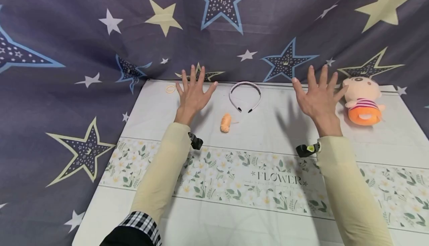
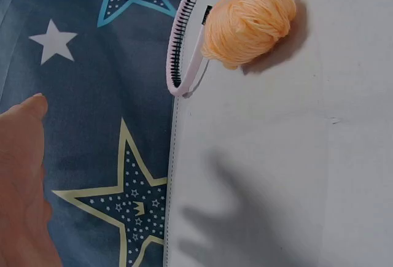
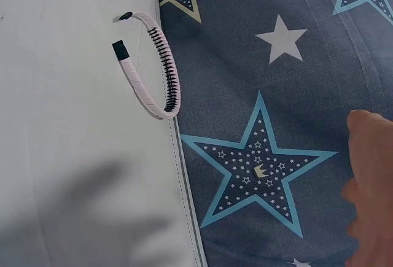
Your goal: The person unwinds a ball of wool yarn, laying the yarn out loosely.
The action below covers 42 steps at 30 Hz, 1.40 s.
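Observation:
Both hands are raised over the far part of the table with fingers spread and nothing in them. In the head view the left hand (image 1: 192,99) is left of a skein of orange yarn (image 1: 226,123) and a pale pink headband (image 1: 245,96) with black comb teeth and black tips. The right hand (image 1: 318,99) is beside a plush doll (image 1: 363,102) in orange shorts and a striped top, its little finger overlapping the doll in this view. The left wrist view shows the yarn (image 2: 250,26) close to the headband (image 2: 184,46); the right wrist view shows the headband (image 3: 163,73).
A thin yellowish ring (image 1: 170,89) lies at the table's far left. The white tablecloth (image 1: 214,220) has a floral band lettered FLOWER. A dark curtain (image 1: 268,22) with stars hangs right behind the far edge and along the left side.

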Available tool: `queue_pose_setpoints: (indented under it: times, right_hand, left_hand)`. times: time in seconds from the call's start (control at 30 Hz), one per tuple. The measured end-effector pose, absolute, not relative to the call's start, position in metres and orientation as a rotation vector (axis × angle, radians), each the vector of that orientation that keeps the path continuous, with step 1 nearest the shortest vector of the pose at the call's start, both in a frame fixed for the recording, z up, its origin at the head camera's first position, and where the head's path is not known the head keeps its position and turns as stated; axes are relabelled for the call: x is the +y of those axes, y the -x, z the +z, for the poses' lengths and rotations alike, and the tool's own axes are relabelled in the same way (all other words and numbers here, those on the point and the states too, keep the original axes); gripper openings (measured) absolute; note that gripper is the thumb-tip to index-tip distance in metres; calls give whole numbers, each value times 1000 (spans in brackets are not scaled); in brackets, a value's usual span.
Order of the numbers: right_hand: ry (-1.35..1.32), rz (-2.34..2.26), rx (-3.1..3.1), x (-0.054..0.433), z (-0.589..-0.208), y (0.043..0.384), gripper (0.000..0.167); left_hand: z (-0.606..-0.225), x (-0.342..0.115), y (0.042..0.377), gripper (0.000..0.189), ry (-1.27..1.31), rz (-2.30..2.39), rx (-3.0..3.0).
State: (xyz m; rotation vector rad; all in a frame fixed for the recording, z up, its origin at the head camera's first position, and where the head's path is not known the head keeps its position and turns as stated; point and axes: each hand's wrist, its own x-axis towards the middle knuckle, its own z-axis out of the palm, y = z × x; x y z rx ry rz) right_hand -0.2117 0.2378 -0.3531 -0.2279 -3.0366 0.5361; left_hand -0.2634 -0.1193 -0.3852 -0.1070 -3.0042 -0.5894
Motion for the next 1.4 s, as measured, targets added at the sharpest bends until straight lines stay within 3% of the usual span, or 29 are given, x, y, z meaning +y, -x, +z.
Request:
queue_pose_setpoints:
  times: [0.3,0.63,1.0,1.4]
  right_hand:
    - [205,604,-2880,238,-357,210,79]
    - [-61,981,-2547,224,-369,212,58]
    - [-169,1221,-2514,197,-398,210,46]
    - [-296,1492,-2583,154,-431,206,37]
  left_hand:
    - [-387,-123,267,74,263,-736,-2981]
    - [-395,-127,259,47,494,-1417,-3012]
    - [-428,-119,241,55,625,-1599,-3150]
    - [-435,-107,230,80,810,-1465,-3259]
